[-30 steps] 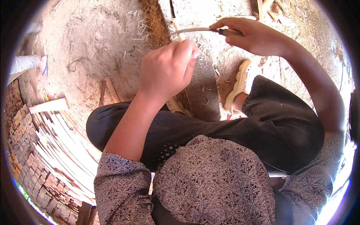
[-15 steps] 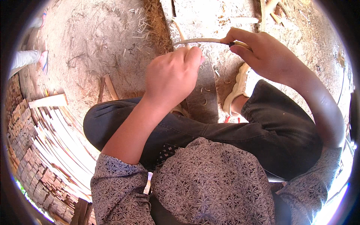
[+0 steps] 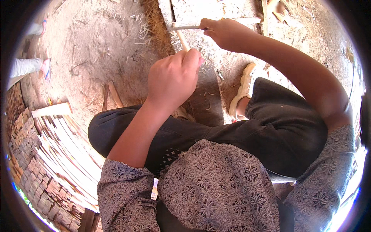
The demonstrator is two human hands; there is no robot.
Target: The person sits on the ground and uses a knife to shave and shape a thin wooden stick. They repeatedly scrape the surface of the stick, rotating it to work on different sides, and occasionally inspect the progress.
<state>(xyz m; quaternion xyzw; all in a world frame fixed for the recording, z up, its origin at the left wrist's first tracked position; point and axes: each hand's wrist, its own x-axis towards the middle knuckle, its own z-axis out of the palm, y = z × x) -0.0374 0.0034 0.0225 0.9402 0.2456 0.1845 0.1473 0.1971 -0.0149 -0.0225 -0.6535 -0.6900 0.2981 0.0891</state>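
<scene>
My right hand gripping a thin stick held level over the sandy ground, my left hand clenched just below it, pale slats stacked at my left

Grey floral-patterned blouse at 6 o'clock, black trousers, cream sandal (pale strip at 12 o'clock), tan slats at 8 o'clock.
</scene>
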